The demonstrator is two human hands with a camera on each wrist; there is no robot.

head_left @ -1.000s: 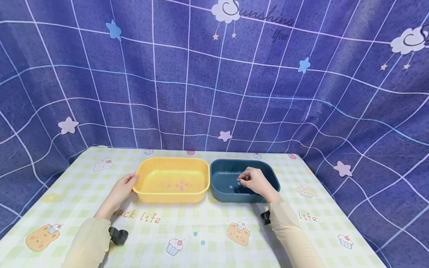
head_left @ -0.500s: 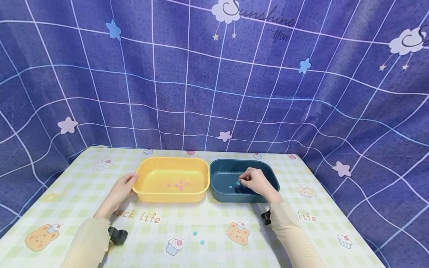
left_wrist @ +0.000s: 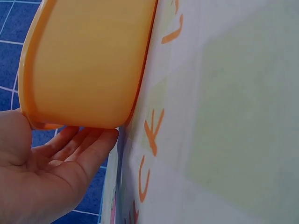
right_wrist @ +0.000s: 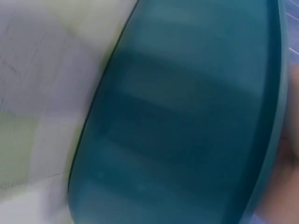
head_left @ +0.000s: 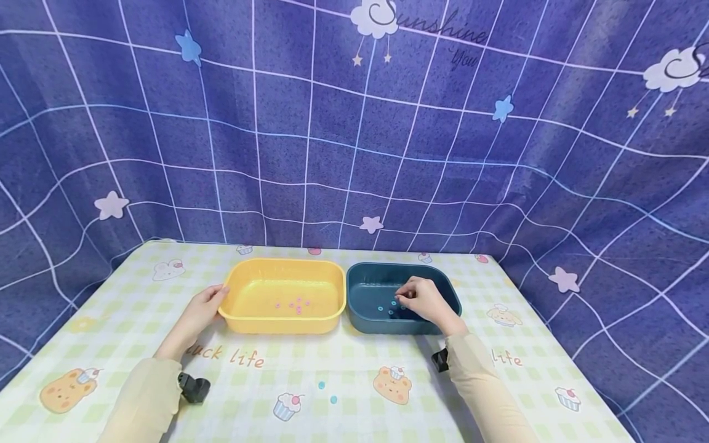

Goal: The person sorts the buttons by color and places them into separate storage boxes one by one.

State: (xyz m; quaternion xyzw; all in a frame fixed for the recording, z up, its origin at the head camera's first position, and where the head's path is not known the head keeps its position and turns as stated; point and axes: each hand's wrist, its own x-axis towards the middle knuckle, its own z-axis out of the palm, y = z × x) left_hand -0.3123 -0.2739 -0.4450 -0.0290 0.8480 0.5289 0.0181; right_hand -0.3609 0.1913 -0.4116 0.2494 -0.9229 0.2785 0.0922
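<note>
My left hand (head_left: 200, 311) holds the left end of a yellow plastic basin (head_left: 282, 327). In the left wrist view its thumb is at the rim and its fingers (left_wrist: 96, 149) lie against the outer wall. Several small pink ring-like pieces (head_left: 299, 306) lie on the basin's floor. My right hand (head_left: 422, 301) hovers inside a dark teal basin (head_left: 382, 325), its fingers curled and the tips together. Whether a piece is between them is too small to tell. Several small blue ring-like pieces (head_left: 380, 309) lie beneath it. The right wrist view shows mainly the teal basin's outer wall (right_wrist: 177, 121).
Two small blue round pieces, one farther back (head_left: 322, 385) and one nearer (head_left: 333, 400), lie on the checked tablecloth (head_left: 232, 400) in front. The basins stand side by side, rims nearly touching. A blue grid-patterned curtain (head_left: 310, 141) hangs behind the table.
One more small blue piece shows on the teal basin's floor below my right hand. Both hands have stayed almost in place.
</note>
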